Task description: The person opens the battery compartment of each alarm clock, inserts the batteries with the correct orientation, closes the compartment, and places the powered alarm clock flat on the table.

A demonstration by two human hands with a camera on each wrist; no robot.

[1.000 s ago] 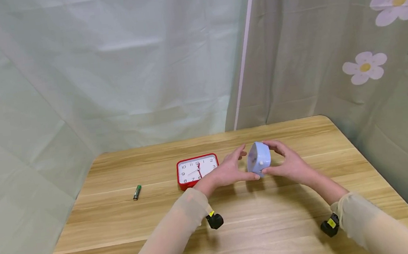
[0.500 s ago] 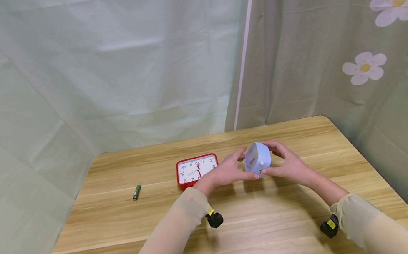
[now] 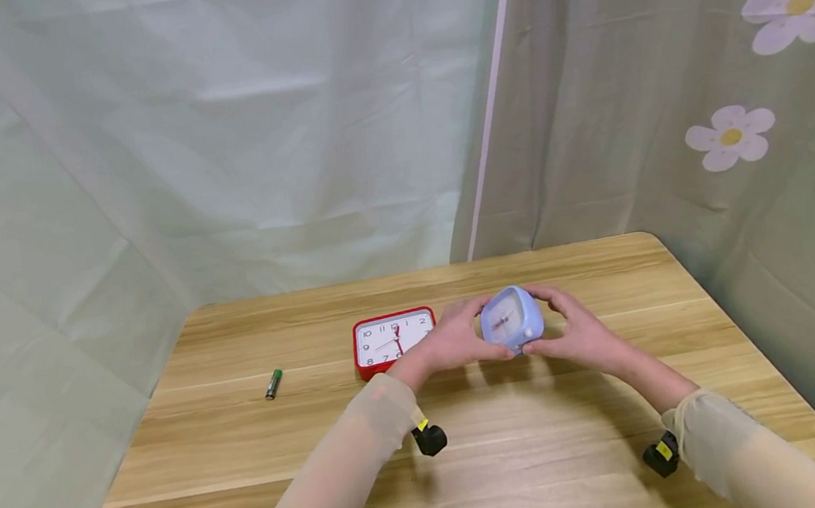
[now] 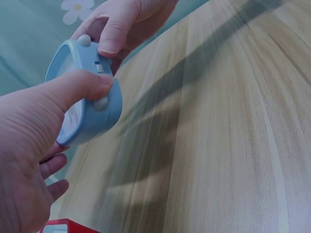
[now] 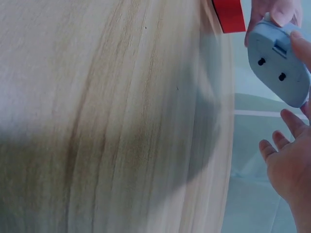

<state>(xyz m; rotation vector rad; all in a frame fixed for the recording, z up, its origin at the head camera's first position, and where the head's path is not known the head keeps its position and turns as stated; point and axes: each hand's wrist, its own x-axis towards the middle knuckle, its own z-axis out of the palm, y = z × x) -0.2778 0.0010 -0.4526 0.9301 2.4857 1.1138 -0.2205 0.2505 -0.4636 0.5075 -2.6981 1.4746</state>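
Both hands hold a small light-blue alarm clock (image 3: 504,320) up above the table, its face tilted toward the head camera. My left hand (image 3: 455,341) grips its left side, the thumb pressed on the edge between two pale round knobs, as the left wrist view shows. At the right side, my right hand (image 3: 575,331) pinches the clock between thumb and fingers. The right wrist view shows the blue clock's back (image 5: 277,65), with two dark knobs and a small recess. A red rectangular clock (image 3: 388,344) lies face up just behind my left hand, which covers its lower right corner.
A green-and-black battery (image 3: 274,384) lies on the wooden table (image 3: 195,446), left of the red clock. Pale curtains (image 3: 288,133) hang behind the table and at its sides. Black wrist cameras sit under both forearms.
Between my hands, the blue clock has turned so that its face, seen almost edge-on before, now shows more fully toward the head camera. Hands, red clock and battery stay nearly in place.
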